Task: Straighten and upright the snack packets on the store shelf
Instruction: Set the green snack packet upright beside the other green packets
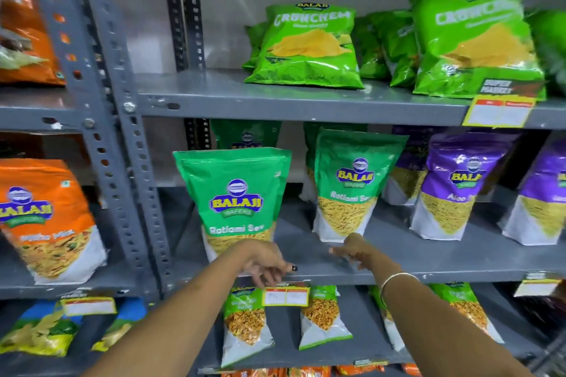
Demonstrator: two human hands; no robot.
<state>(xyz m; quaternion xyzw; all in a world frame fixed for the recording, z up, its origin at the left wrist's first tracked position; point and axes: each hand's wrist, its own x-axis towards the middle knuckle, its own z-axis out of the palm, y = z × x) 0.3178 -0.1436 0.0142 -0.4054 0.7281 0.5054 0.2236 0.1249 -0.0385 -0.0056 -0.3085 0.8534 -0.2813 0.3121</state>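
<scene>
A green Ratlami Sev packet [235,199] stands upright at the front left of the middle shelf [428,266]. My left hand [265,263] hovers just below its bottom edge, fingers spread, holding nothing. A second green Ratlami Sev packet [352,187] stands upright further right and deeper in. My right hand [352,249] is open in front of its base, not touching it. More green packets [245,135] stand behind these two. Purple Aloo packets [453,187] stand upright to the right.
Green Crunchem bags [309,46] lean on the upper shelf. Orange mix packets [46,220] fill the left bay past the perforated grey upright [128,168]. Smaller packets [245,324] stand on the lower shelf. Yellow price tags [286,295] hang on the shelf edges.
</scene>
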